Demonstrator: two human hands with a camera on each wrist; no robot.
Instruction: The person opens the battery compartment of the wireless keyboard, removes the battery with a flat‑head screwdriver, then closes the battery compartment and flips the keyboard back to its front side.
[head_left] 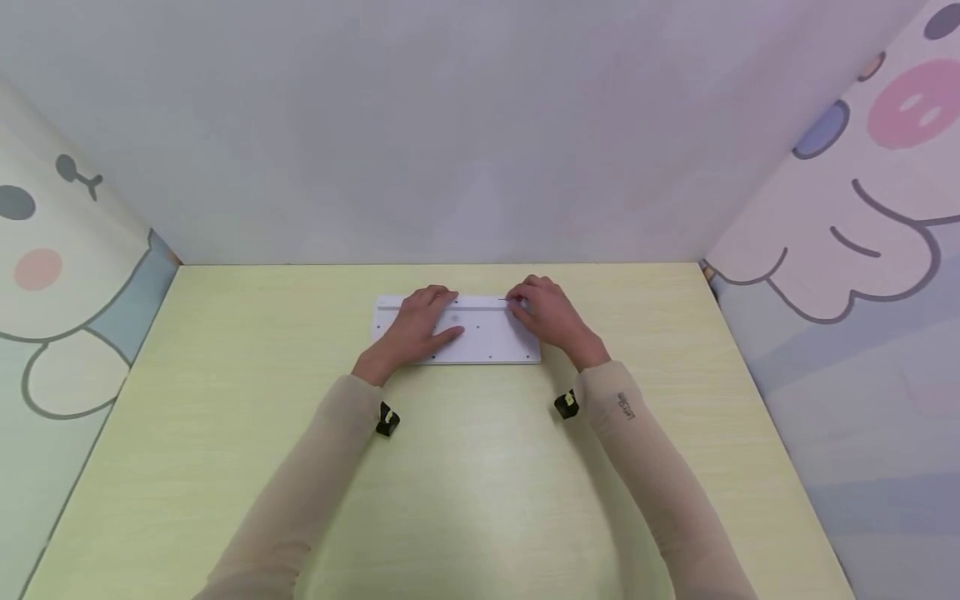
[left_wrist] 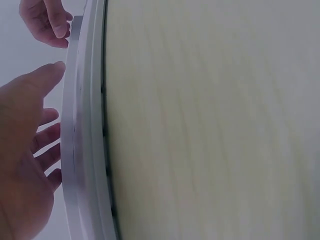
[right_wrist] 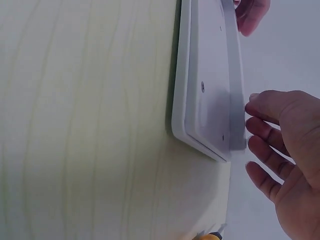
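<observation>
A flat white rectangular panel (head_left: 487, 340) with small screw holes lies at the middle back of a pale yellow-green table (head_left: 480, 492). A grey raised strip (head_left: 483, 307) runs along its far edge. My left hand (head_left: 420, 323) rests flat on the panel's left half, fingers straight. In the left wrist view the left hand (left_wrist: 25, 150) lies beside the panel's edge (left_wrist: 82, 125). My right hand (head_left: 549, 317) sits at the strip's right end; in the right wrist view its fingertips (right_wrist: 255, 100) touch the end of the raised strip (right_wrist: 234, 100), lightly bent.
Plain pale walls with cartoon animal prints (head_left: 885, 208) enclose the table on three sides. Small black wrist cameras (head_left: 387, 419) hang under both sleeves. Bare tabletop surrounds the panel on all sides.
</observation>
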